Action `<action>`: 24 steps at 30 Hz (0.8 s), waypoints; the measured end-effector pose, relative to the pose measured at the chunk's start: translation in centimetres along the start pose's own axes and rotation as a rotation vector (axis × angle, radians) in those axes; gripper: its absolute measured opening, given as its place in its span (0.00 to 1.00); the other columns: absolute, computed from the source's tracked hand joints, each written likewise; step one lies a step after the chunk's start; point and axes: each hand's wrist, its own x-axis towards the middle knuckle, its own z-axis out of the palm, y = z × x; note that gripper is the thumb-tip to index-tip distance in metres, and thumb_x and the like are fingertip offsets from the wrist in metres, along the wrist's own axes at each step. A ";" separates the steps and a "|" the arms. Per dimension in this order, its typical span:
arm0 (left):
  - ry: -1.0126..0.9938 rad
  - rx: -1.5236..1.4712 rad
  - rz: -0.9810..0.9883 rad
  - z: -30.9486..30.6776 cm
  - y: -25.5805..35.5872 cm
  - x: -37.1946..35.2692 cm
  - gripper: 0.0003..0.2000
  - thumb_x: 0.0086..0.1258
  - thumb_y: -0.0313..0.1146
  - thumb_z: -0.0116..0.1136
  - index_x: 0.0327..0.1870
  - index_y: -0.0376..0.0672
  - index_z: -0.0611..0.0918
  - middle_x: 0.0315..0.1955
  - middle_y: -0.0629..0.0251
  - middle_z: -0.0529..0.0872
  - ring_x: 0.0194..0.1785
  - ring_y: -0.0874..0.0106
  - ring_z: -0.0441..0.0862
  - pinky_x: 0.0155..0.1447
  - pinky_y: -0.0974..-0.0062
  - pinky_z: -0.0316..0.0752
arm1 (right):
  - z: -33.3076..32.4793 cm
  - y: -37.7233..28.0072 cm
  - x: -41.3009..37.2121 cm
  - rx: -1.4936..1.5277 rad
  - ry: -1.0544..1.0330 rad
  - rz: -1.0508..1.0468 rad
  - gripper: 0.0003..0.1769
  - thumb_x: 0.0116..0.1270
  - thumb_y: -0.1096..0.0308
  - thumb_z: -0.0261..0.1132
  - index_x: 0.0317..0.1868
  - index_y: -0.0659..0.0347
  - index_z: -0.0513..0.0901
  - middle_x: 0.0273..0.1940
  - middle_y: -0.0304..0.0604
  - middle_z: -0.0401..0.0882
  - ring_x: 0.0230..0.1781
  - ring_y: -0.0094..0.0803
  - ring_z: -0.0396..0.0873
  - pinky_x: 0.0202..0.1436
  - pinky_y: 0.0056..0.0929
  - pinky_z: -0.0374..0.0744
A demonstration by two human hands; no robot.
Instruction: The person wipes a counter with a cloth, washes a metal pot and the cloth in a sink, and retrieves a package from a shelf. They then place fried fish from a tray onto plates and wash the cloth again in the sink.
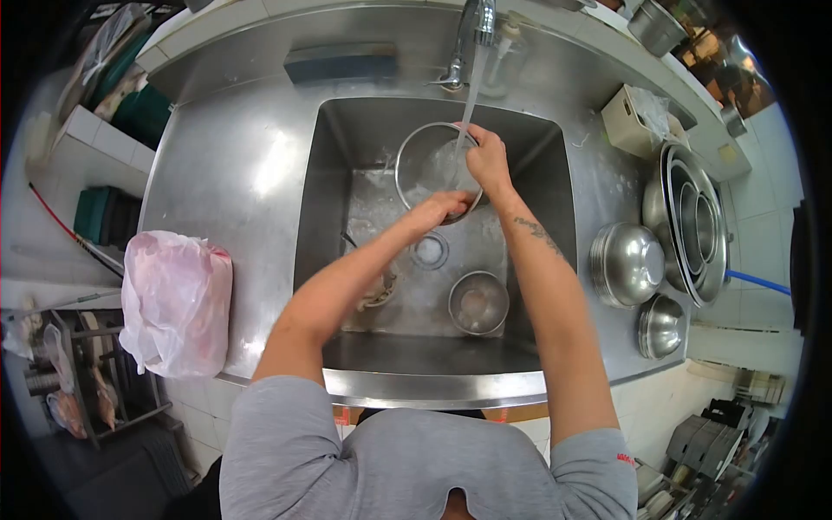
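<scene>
A steel bowl [425, 165] is tilted in the sink under the running tap, and water falls into it. My right hand [487, 160] grips its rim on the far right side. My left hand [444, 208] is closed at the near rim, with its fingers partly hidden against the bowl. Below them, a smaller steel bowl [478, 303] rests on the sink floor near the right wall. A round item [379, 290] lies partly behind my left forearm. The drain [430, 250] shows just below the tilted bowl.
The tap [484, 26] hangs over the sink's far edge [381, 98]. Right of the sink stand stacked steel bowls [628, 264], smaller bowls [661, 328], large nested basins [693, 221] and a cream bin [637, 121]. A filled plastic bag [176, 303] sits on the left counter.
</scene>
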 end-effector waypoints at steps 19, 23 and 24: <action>-0.065 0.223 -0.279 1.1 -2.0 1.4 0.18 0.62 0.43 0.54 0.46 0.38 0.78 0.36 0.63 0.80 0.39 0.70 0.75 0.46 0.73 0.69 | 0.0 3.8 -0.5 -0.080 -0.005 0.198 0.18 0.47 0.80 0.52 0.39 0.64 0.82 0.37 0.55 0.80 0.43 0.45 0.79 0.47 0.32 0.75; 0.085 0.607 0.077 0.9 -0.6 0.3 0.12 0.60 0.35 0.56 0.41 0.37 0.79 0.27 0.66 0.81 0.31 0.73 0.74 0.40 0.74 0.70 | -0.5 3.4 1.5 0.030 0.100 0.388 0.20 0.49 0.78 0.50 0.42 0.62 0.81 0.39 0.55 0.80 0.43 0.46 0.79 0.48 0.33 0.75; 0.227 0.525 0.097 0.7 -2.5 1.2 0.11 0.60 0.33 0.56 0.40 0.37 0.79 0.26 0.66 0.80 0.31 0.73 0.74 0.40 0.74 0.70 | 0.9 5.3 2.0 -0.094 0.144 0.179 0.17 0.54 0.74 0.53 0.44 0.61 0.80 0.39 0.53 0.80 0.41 0.46 0.79 0.49 0.35 0.74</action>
